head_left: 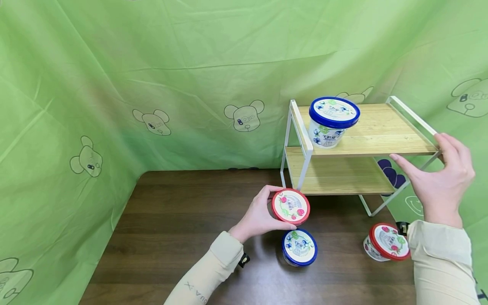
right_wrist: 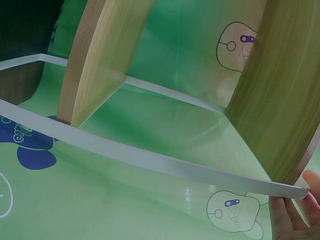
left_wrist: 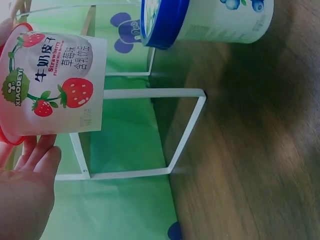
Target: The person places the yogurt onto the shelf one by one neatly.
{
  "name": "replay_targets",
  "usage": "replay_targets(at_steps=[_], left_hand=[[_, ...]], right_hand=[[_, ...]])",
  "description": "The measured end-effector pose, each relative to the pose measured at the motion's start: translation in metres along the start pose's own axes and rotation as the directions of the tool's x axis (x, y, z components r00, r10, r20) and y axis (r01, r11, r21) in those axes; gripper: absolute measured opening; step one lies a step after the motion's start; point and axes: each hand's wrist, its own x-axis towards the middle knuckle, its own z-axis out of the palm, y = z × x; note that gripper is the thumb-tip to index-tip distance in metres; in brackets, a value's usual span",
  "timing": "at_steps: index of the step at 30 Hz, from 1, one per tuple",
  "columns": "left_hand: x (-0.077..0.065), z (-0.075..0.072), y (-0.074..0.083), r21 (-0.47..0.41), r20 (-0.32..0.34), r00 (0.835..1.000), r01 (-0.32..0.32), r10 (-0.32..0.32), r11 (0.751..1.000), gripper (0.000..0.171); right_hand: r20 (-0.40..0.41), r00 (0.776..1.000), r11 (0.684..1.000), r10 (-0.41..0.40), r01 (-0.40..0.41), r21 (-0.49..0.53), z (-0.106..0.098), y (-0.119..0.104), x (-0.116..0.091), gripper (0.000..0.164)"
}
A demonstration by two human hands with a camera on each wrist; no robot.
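Observation:
My left hand (head_left: pixel 263 214) grips a strawberry milk tub (left_wrist: pixel 55 82) round its red lid, thumb on the near side and fingers on the far side. The tub is held above the table, just in front of the shelf's left legs. Close below it in the head view stands a blue-lidded blueberry tub (head_left: pixel 299 247). My right hand (head_left: pixel 446 178) holds the front right top corner of the two-tier shelf (head_left: pixel 389 131), fingers around the white frame and thumb stretched along the board's front edge. Another blueberry tub (head_left: pixel 330 131) stands on the top board's left end.
A second red-lidded strawberry tub (head_left: pixel 389 242) is on the table beside my right sleeve, partly covered by it. The lower wooden board (head_left: pixel 339 176) lies beneath the top one. Green cloth (head_left: pixel 190 84) hangs behind the dark wooden table (head_left: pixel 171 228), which stretches to the left.

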Motion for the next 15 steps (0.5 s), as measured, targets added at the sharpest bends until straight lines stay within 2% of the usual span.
replay_targets(at_steps=[8, 15], left_hand=[[0.002, 0.009, 0.008, 0.025, -0.001, 1.000, 0.005, -0.005, 1.000, 0.094], [0.004, 0.017, 0.013, 0.003, 0.014, 1.000, -0.021, 0.021, 1.000, 0.094]], right_hand=[[0.002, 0.999, 0.999, 0.048, -0.048, -0.008, 0.001, 0.002, 0.000, 0.078], [0.002, 0.999, 0.999, 0.047, -0.047, -0.006, 0.001, 0.003, 0.000, 0.077]])
